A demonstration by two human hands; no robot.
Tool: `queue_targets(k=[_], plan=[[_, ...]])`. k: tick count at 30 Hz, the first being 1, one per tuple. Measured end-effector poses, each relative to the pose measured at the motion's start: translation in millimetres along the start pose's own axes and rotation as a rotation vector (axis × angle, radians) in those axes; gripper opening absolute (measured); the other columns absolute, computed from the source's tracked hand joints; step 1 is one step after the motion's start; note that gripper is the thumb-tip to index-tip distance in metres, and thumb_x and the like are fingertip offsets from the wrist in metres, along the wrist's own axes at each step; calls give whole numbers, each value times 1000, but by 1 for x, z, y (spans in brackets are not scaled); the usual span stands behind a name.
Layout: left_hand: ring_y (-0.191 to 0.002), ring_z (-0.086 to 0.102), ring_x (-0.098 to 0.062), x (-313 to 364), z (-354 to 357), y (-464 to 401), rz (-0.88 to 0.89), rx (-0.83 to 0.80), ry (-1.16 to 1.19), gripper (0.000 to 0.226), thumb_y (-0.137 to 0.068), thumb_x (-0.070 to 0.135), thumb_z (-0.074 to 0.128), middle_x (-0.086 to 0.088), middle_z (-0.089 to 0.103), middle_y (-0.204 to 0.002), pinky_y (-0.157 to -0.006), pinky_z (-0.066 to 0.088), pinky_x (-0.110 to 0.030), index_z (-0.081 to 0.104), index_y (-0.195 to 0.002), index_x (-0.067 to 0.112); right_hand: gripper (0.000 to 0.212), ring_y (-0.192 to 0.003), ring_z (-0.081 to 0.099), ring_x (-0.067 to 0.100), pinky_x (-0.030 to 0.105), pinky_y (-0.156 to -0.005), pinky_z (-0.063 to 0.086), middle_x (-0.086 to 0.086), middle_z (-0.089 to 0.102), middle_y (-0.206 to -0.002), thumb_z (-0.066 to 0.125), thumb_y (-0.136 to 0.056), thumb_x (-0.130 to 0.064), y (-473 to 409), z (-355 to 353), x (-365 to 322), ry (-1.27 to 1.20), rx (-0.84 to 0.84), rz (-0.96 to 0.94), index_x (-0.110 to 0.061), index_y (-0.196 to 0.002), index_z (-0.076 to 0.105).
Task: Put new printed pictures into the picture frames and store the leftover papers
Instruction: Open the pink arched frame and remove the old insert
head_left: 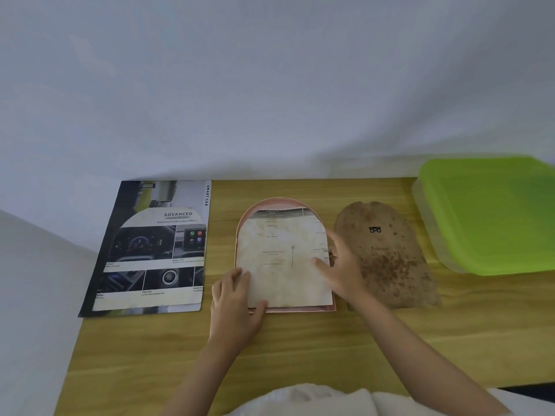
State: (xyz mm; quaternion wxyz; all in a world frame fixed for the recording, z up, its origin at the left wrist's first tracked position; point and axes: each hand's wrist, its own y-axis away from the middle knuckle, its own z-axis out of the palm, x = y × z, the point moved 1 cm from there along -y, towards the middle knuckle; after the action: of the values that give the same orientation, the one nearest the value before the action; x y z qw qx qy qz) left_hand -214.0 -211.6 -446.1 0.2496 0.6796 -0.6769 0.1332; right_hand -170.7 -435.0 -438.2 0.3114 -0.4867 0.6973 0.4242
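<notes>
An arched pink picture frame [271,202] lies face down in the middle of the wooden table [300,349]. A stained arch-cut paper [282,259] with faint print and a drawn arrow lies in it. My left hand [235,301] holds the paper's lower left corner, thumb on top. My right hand [336,265] rests on the paper's right edge, fingers spread. The frame's brown, spotted arched backing board [387,256] lies just to the right. A car brochure [153,247] with an arch-shaped cut piece on it lies at the left.
A green-lidded plastic box [489,214] stands at the back right of the table. A pale wall runs behind the table and along its left side. My white clothing [300,400] shows at the bottom.
</notes>
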Motion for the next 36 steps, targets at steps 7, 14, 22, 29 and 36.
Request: queue_targets(k=[7,14,22,29,36], plan=[[-127,26,-26,3,-3,0,-22,-13,64,68,-77,37,67,-2,34,-140,-100,37,-41,39,-136,17,49,-55,49,15,30,-50,44,7,69,-83,53,-91,-9,30,14,13,-124,178,-53,-24,-137,45],[-120,39,-25,15,-15,3,-29,75,200,65,-81,29,66,-5,39,-132,-98,41,-42,38,-138,15,51,-96,67,13,42,-86,55,0,70,-112,55,-90,-4,38,-3,5,-324,182,-102,-28,-134,47],[-85,59,-11,52,-6,23,-3,110,477,38,-80,5,67,-1,58,-96,-72,51,-19,57,-114,21,53,-92,60,49,64,-77,50,-1,75,-93,54,-91,2,71,-60,42,-388,186,-77,-26,-135,47],[-77,63,-6,123,60,59,-59,-101,564,35,-76,7,72,4,66,-93,-66,53,-17,62,-107,21,46,-89,58,48,52,-75,54,22,66,-98,53,-93,-8,111,-146,123,-245,292,18,-30,-133,50],[-76,62,-2,208,135,98,-30,-275,553,33,-78,10,71,9,67,-85,-66,48,-9,63,-109,19,32,-76,61,36,20,-60,48,15,66,-90,54,-92,-6,158,-240,191,-119,390,89,-15,-123,60]])
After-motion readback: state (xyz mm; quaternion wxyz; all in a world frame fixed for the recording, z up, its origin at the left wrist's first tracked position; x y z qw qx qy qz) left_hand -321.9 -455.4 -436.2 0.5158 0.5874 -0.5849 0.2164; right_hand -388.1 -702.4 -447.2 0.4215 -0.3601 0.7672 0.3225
